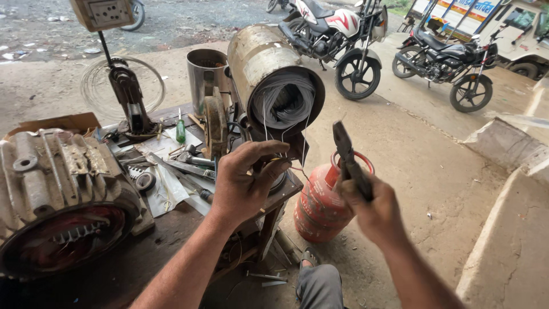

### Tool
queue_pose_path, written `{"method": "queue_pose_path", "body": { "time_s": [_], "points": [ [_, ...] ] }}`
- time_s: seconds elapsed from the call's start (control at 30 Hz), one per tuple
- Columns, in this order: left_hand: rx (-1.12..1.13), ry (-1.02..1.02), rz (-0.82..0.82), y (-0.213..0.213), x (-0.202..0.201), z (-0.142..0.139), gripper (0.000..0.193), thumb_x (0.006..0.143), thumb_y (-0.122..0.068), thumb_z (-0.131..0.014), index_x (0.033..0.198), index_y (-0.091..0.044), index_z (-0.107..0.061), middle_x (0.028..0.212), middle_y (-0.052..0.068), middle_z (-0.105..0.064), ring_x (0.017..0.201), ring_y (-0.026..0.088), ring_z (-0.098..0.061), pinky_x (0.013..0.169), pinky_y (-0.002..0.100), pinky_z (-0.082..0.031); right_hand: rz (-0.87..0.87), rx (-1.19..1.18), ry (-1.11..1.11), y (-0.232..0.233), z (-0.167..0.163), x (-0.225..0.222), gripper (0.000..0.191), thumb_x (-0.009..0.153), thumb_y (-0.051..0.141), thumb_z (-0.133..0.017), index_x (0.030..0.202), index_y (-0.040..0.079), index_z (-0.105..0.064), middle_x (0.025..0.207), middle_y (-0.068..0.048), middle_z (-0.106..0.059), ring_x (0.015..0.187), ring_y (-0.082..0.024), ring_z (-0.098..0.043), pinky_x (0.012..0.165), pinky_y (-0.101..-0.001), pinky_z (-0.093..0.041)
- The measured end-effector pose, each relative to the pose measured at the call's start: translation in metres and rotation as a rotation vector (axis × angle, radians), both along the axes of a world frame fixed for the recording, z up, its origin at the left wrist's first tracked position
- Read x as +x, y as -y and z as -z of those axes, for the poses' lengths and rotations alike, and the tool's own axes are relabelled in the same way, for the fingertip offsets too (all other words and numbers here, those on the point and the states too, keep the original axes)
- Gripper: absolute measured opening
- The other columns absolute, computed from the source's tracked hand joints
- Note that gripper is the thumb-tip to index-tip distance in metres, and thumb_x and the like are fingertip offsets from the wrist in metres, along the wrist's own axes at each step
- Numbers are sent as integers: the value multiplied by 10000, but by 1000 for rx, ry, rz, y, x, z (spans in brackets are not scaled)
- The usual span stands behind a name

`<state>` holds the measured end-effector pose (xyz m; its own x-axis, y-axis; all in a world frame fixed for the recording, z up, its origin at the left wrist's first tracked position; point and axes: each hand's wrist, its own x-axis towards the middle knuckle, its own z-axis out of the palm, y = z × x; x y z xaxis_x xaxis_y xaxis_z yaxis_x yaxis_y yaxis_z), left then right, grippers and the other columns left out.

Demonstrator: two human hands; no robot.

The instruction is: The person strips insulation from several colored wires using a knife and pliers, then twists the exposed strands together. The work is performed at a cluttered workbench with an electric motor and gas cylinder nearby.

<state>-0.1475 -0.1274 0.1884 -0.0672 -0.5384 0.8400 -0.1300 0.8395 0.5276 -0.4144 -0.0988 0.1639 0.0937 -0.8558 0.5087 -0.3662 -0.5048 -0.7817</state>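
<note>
Pliers (350,163) sat in the right hand (374,214), fist wrapped tight round the handles, nose pointing up and a bit left toward the open mouth of the motor housing (273,80). Long axis of the tool ran roughly upright, tilted toward the wires. Couldn't tell if the plier nose itself was parted or closed, too dark and small.

Left hand (243,183) was the nearer one to the work: its grip was pinched on the thin wire leads (281,150) hanging down out of the winding bundle (284,103) in that housing. So the wires lay just left of the plier tip and a little below it, close but not touching.

Counts as far as I could see: 2 hands, 1 pair of pliers, 1 steel housing lying on its side on the counter (171,220), 1 bigger finned motor body (60,194) at the near left, 1 green-handled screwdriver (180,130), 1 red gas cylinder (321,209) on the ground under the right hand, 2 motorbikes (440,63) parked behind. Wire leads looked like 3 or 4, hard to be sure.
</note>
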Motion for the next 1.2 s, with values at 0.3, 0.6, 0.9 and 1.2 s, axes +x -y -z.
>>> {"method": "queue_pose_path", "body": {
  "time_s": [0.3, 0.6, 0.9, 1.2],
  "points": [
    [-32, -88, -165, -23, -1, 7, 437, 878, -88, -789, 1269, -6, -613, 1116, 136, -687, 725, 101, -627, 638, 208, -523, 283, -288, -327, 1, 46, -8, 292, 987, 294, -688, 984, 2, -677, 1008, -140, -655, 864, -254, -673, 748, -362, -526],
    [665, -334, 401, -75, -46, 78, 131, 975, -92, -689, 1014, 21, -743, 830, 18, -722, 745, 57, -616, 651, 229, -509, 143, -223, -629, -3, 130, 21, 272, 779, 214, -761, 957, 32, -666, 1000, -166, -643, 929, -410, -660, 779, -492, -533],
    [561, -78, 510, -107, -110, 103, 253, 1008, -266, -729, 989, -13, -728, 834, 82, -739, 770, 116, -722, 739, 276, -582, 128, -44, -894, 40, 160, 126, 327, 903, 385, -734, 976, 72, -671, 1064, -146, -601, 1038, -397, -598, 844, -573, -473],
    [580, -128, 436, -98, -79, 99, 257, 1016, -261, -723, 1058, -7, -731, 876, 68, -739, 833, 102, -702, 763, 265, -578, 221, -2, -1095, 53, 158, 126, 352, 870, 317, -709, 1090, 45, -678, 1445, -194, -438, 1363, -394, -360, 1067, -721, -249]
  ]
}}
